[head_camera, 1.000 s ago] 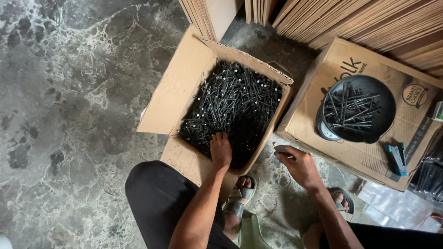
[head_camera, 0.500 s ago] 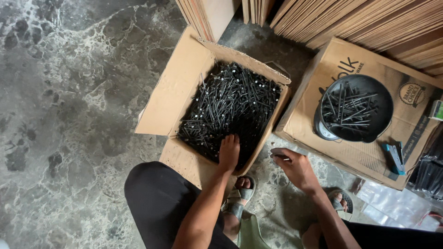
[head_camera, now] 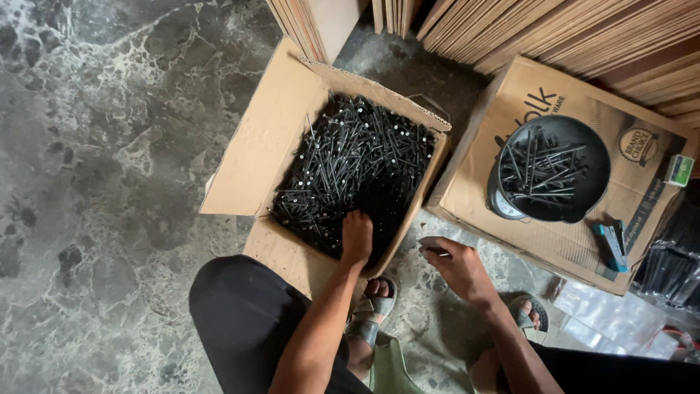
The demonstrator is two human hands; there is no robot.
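Left hand point(head_camera: 356, 237) fingers buried in the open box's point(head_camera: 251, 164) nails point(head_camera: 357, 160), grip unclear; right hand point(head_camera: 456, 266), beside the box, pinches some nails. Likely stiff, prickly; lift by shanks.

background clutter, right side
black pan point(head_camera: 548, 179) sitting on closed carton point(head_camera: 503, 219), blue stapler point(head_camera: 611, 244) lying beside it, wood strips point(head_camera: 583, 33) leaning behind.

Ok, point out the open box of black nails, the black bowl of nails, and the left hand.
open box of black nails point(head_camera: 255, 157): head view, on its bare left flap.
black bowl point(head_camera: 594, 157): head view, on its right rim.
left hand point(head_camera: 356, 237): head view, back of the hand.
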